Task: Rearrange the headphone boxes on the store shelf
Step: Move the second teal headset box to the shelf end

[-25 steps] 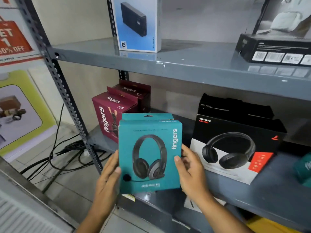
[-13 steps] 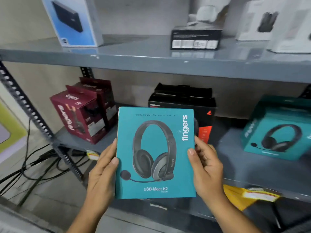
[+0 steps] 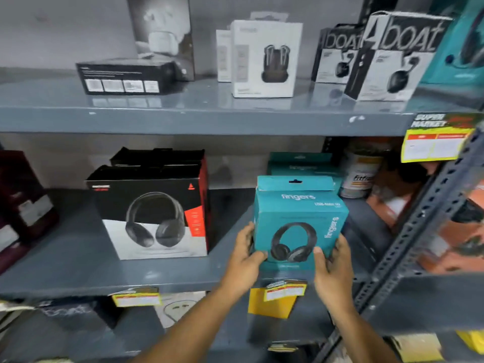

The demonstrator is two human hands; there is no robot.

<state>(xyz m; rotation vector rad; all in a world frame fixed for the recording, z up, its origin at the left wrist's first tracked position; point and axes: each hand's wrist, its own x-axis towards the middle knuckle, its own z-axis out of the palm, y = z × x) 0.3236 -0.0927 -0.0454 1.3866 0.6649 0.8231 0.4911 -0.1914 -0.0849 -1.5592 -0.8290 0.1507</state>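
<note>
A teal "fingers" headphone box stands at the right of the middle grey shelf, close to its front edge. My left hand grips its lower left side and my right hand its lower right side. Another teal box stands right behind it. A black and white headphone box stands to the left, with a second black box behind. Dark red boxes sit at the far left edge.
The upper shelf holds a flat black box, white earbud boxes and two "boat" boxes. A perforated upright slants at the right, with a can and orange packs behind. Yellow price tags hang on shelf edges.
The view has swung right along the shelf. The teal box, held up in front of me before, has moved right and forward onto the shelf in front of the other teal box.
</note>
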